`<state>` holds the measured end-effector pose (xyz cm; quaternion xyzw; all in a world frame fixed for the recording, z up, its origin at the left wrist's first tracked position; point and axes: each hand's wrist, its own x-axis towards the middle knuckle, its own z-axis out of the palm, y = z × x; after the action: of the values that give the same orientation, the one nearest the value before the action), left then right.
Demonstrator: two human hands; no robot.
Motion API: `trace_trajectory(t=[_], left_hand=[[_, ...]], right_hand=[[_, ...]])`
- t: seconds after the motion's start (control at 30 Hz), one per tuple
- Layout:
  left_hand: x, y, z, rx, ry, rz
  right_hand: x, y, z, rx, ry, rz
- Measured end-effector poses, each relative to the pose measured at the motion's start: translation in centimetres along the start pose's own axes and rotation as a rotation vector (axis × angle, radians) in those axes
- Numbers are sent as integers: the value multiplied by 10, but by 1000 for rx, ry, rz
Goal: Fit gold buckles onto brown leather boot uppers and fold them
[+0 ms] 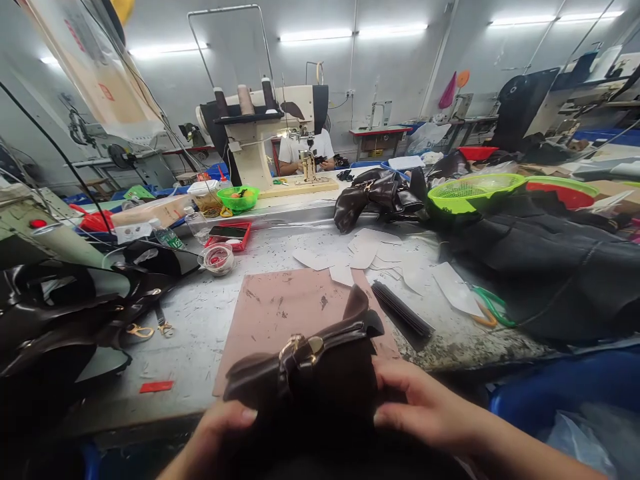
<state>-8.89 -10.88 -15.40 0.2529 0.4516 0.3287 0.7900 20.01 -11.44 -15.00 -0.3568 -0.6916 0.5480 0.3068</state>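
Head view | left hand point(217, 427): thumb at piece's left, other fingers hidden, grip unclear | right hand point(425, 403): thumb and forefinger pinch right side | dark leather piece point(333, 373): between hands, before pink board point(280, 300); likely light, floppy, slick; best held by edges, off gold buckle point(294, 345)

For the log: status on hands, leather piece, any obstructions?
Left hand, right hand holding dark leather piece from either side. Gold hardware visible. Pale cut pieces overlap pink board's far edge.

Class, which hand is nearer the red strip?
Left. The left hand is just right of the red strip; the right hand is farther right, across the leather piece.
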Motion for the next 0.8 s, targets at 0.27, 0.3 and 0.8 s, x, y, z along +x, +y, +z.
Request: trace_trajectory(t=[0.27,0.3,0.8], left_hand=[[104,111,23,1305,143,752],[109,103,33,1356,180,849],[159,0,81,2419,-64,975]], right_hand=[[87,53,7,-577,480,-38],[96,61,7,-586,494,15],[51,99,-16,-907,375,345]])
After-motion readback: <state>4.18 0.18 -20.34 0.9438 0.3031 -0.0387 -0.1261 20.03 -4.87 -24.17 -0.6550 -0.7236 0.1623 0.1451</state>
